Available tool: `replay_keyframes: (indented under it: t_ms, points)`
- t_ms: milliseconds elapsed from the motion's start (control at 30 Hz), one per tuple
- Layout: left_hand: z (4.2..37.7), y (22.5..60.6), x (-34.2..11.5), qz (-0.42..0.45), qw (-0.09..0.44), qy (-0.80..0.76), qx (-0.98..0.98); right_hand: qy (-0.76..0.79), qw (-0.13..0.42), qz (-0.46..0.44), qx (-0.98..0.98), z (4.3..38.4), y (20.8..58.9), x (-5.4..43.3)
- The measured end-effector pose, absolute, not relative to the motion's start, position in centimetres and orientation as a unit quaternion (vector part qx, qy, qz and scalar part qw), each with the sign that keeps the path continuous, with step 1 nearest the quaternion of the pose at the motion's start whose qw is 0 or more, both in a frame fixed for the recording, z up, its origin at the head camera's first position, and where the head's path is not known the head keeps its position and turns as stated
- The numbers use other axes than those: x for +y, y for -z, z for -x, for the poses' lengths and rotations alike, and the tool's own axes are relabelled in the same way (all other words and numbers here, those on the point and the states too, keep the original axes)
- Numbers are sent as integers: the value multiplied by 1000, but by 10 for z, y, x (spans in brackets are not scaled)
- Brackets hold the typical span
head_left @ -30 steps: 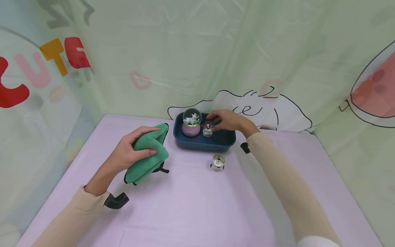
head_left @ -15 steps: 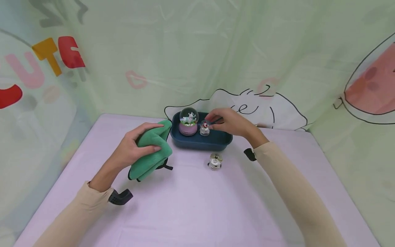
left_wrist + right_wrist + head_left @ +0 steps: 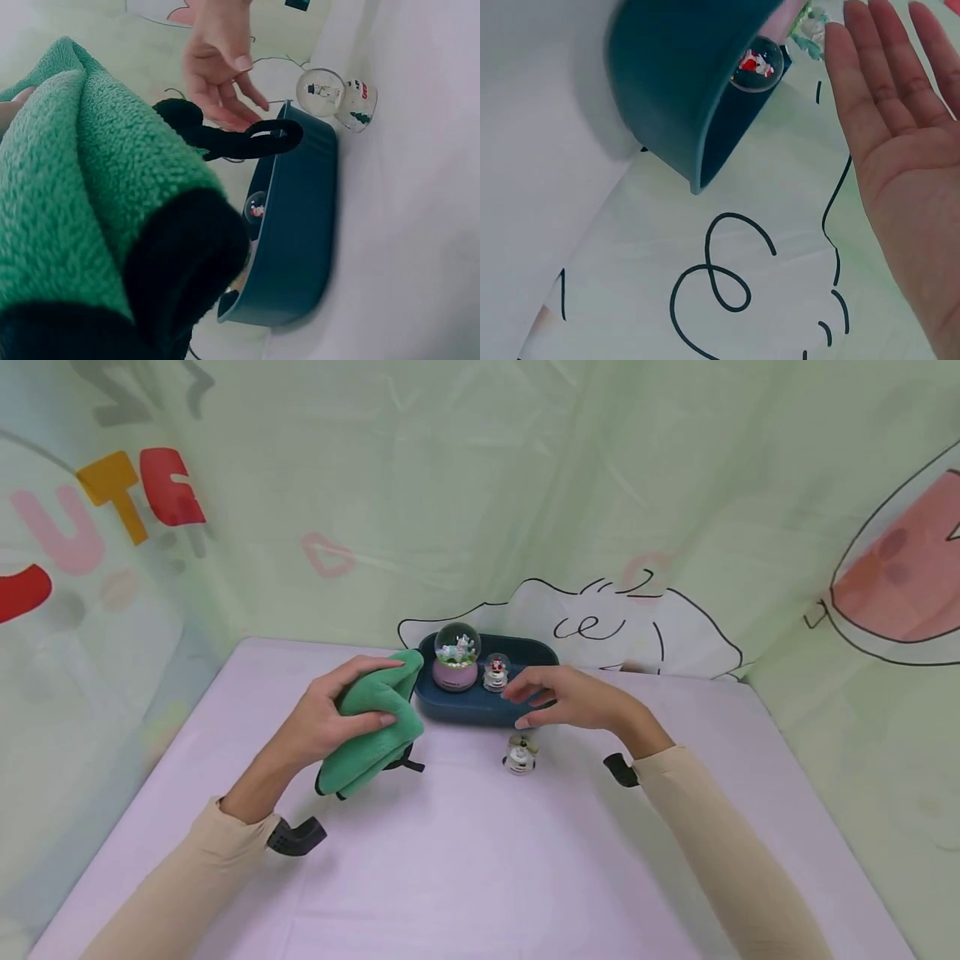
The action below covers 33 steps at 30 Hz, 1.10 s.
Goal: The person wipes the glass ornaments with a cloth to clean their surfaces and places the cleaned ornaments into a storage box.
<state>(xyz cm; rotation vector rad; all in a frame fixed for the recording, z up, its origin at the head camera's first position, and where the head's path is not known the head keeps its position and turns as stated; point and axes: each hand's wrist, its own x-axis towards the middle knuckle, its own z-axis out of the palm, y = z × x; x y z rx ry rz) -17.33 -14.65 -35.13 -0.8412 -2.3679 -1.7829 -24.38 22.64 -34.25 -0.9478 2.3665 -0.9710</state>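
Observation:
My left hand (image 3: 318,722) grips a folded green towel (image 3: 375,714) with black edging and a black loop, held above the table left of a dark blue bin (image 3: 480,708). In the bin stand a larger snow globe (image 3: 455,670) with a pink base and, right of it, a small snow globe (image 3: 496,673) with a red-and-white figure. My right hand (image 3: 581,697), holding nothing, hovers over the bin's front right with fingers loosely bent. Just below its fingertips, another small snow globe (image 3: 520,757) stands on the table; the left wrist view shows a snowman in its dome (image 3: 321,91).
The table has a pale lilac cover (image 3: 450,860). Behind the bin hangs a pale green printed curtain (image 3: 465,485), close to the table's back edge. More printed curtain rises along the left and right sides.
My right hand has left the small snow globe in the bin and come forward and down, toward the snow globe on the table. My left hand still holds the towel, slightly farther right.

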Motion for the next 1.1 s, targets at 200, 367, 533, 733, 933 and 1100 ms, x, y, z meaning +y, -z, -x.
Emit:
replay_keyframes:
  t_ms: [200, 367, 533, 733, 933, 1100]
  points:
    - [174, 348, -142, 282, 33, 581, -763, 342, 233, 352, 840, 231, 359, 229]
    - [174, 343, -136, 293, 38, 583, -757, 344, 255, 340, 837, 225, 373, 230]
    - [176, 340, -128, 302, 40, 587, -750, 334, 259, 344, 838, 222, 386, 232]
    - [178, 335, -121, 314, 46, 592, -740, 331, 253, 337, 844, 219, 397, 233]
    - [179, 330, -113, 327, 45, 598, -730, 292, 213, 342, 868, 217, 402, 231]
    - [179, 325, -107, 327, 43, 600, -729, 264, 200, 353, 875, 215, 404, 230]
